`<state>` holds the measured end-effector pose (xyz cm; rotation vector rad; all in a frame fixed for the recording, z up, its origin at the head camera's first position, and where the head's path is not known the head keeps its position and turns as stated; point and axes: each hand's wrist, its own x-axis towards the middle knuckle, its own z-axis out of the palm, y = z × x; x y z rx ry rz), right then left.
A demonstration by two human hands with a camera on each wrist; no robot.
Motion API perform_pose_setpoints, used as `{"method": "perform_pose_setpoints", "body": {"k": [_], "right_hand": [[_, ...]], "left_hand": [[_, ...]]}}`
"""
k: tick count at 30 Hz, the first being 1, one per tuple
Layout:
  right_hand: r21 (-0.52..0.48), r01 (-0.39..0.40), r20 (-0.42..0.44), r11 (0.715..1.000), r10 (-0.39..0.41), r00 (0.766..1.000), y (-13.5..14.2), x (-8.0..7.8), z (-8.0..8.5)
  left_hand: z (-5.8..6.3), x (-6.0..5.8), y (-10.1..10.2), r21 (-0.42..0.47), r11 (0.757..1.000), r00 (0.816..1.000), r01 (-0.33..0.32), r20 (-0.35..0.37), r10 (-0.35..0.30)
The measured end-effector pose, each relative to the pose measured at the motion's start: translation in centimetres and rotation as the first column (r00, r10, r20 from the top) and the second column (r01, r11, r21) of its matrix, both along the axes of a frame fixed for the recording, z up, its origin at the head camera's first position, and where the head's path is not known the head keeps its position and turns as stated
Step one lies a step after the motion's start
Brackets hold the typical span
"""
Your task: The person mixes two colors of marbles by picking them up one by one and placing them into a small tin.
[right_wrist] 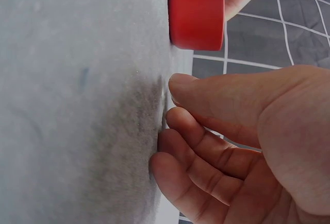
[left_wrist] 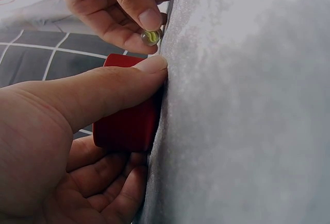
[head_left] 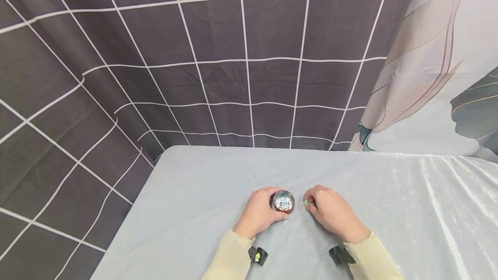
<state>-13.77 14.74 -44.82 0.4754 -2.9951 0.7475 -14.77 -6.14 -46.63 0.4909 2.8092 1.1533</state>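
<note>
A small red round container [right_wrist: 197, 15] stands upright on the cloth, its mouth facing up. My left hand [head_left: 258, 211] grips its side, thumb along the near wall and fingers round the far one. Several shiny glass marbles [head_left: 284, 202] show inside it in the head view. Just to the right, my right hand [head_left: 330, 211] pinches a clear marble [left_wrist: 150, 38] with a yellow-green swirl between thumb and fingertips, close to the cloth and apart from the container. In the right wrist view that marble is hidden behind the thumb and fingers.
A pale velvety cloth [head_left: 202, 193] covers the table, which ends at a dark grid-patterned curtain [head_left: 218, 81] behind and to the left. At the right back hangs a light curtain [head_left: 428, 111] with leaf shapes. Each wrist wears a black strap.
</note>
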Motion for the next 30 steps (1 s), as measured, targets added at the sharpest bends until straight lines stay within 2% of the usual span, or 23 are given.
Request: {"method": "perform_pose_setpoints", "body": {"k": [12, 30], "right_hand": [[-0.004, 0.001, 0.011, 1.000, -0.001, 1.000, -0.04, 0.04, 0.03], [-0.004, -0.016, -0.029, 1.000, 0.016, 0.999, -0.25, 0.03, 0.60]], "left_hand": [[-0.02, 0.08, 0.04, -0.010, 1.000, 1.000, 0.000, -0.006, 0.000], [-0.02, 0.07, -0.06, -0.003, 1.000, 1.000, 0.004, -0.023, -0.004]]}}
